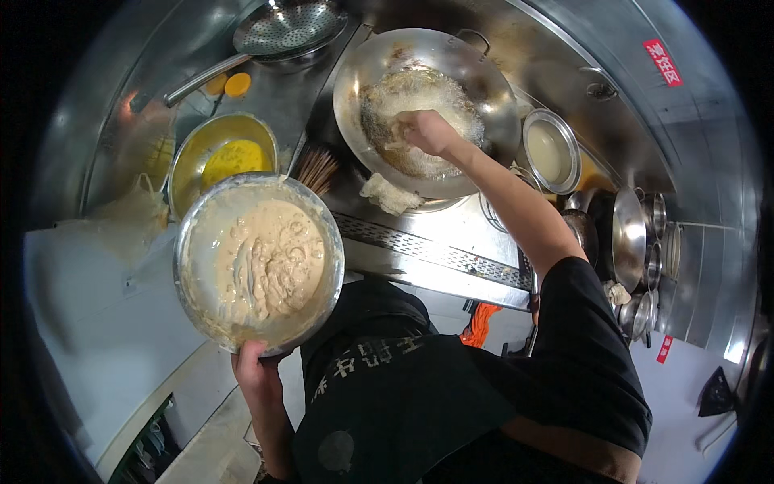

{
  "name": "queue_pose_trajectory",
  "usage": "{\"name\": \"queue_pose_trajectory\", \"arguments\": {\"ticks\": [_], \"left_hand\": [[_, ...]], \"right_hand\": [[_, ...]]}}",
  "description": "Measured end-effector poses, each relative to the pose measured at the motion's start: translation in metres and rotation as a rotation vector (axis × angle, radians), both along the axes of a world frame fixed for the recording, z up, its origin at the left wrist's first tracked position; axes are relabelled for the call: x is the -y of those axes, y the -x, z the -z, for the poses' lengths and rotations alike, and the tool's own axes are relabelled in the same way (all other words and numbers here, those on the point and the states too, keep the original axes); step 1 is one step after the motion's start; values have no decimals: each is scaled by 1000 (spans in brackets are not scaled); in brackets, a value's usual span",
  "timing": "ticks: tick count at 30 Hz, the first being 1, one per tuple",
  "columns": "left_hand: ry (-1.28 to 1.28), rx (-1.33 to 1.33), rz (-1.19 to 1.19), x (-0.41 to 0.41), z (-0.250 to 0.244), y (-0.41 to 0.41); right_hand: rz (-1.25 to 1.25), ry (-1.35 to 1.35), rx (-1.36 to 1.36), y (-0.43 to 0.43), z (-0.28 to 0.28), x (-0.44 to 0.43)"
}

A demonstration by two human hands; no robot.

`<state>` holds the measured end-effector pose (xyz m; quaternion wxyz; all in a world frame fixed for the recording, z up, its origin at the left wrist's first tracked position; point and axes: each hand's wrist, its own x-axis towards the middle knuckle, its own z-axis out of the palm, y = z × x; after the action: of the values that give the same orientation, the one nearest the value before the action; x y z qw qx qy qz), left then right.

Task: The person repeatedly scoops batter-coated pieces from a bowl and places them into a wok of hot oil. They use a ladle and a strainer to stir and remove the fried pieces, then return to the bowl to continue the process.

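Observation:
My left hand (253, 358) grips the near rim of a steel mixing bowl (182, 266), thumb on top. Inside the bowl is thick beige batter (278, 266) with coated pieces in it. The bowl tilts slightly beside the stove. Out over a large steel wok (357, 103), my right hand (428, 130) hangs with its fingers pointing down and bunched. Hot oil (447, 91) foams and bubbles beneath it. A small pale strip (394, 145) shows just under the fingertips; whether the fingers hold it or it lies in the oil is unclear.
A bowl with yellow liquid (236, 160) sits behind the batter bowl. A perforated strainer (290, 30) lies at the back left. Near the wok are a bamboo brush (317, 169), a crumpled cloth (392, 195) and a pot of pale liquid (544, 151). Pans (629, 236) stand at the right.

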<state>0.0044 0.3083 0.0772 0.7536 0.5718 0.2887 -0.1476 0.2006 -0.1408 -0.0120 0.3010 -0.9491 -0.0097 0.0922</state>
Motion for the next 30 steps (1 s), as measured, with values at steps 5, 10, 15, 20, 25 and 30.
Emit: {"name": "queue_pose_trajectory", "arguments": {"ticks": [5,10,15,20,25,30], "left_hand": [[42,-16,-107,-9,0,8],[26,-45,-108,-19,10,14],[58,-33,-96,-21,9,14],[57,-22,-64,-20,2,13],[92,-11,-8,-32,9,12],[105,-23,41,-48,11,10]], "right_hand": [[-78,151,4,-9,-3,-12],[-42,292,-9,-28,15,-18],[-36,327,-18,-41,16,-20],[-49,348,67,-40,18,-11],[57,145,86,-16,3,-3],[139,7,57,31,-26,10]]}}
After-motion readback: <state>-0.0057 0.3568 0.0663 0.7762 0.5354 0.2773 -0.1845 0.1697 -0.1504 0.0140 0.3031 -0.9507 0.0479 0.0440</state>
